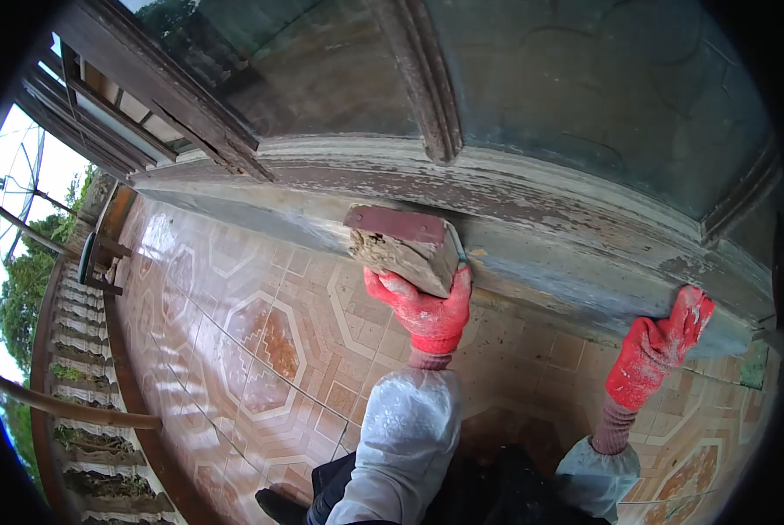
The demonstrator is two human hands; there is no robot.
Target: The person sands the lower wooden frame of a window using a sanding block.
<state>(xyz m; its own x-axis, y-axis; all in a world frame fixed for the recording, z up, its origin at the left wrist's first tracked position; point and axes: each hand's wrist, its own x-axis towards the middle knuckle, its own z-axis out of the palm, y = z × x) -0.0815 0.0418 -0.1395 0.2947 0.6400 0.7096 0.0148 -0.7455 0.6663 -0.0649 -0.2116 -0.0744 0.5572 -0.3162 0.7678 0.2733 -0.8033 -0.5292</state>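
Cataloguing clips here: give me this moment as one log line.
left hand: red-gloved, holding maroon-faced block | right hand: red-gloved, at ledge | window frame: paint peeling

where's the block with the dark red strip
Near the head view's centre, the block is in the red-gloved left hand, by the ledge below the windows.

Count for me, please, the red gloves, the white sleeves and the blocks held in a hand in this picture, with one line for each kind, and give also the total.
Red gloves: 2
White sleeves: 2
Block held in the left hand: 1
Total: 5
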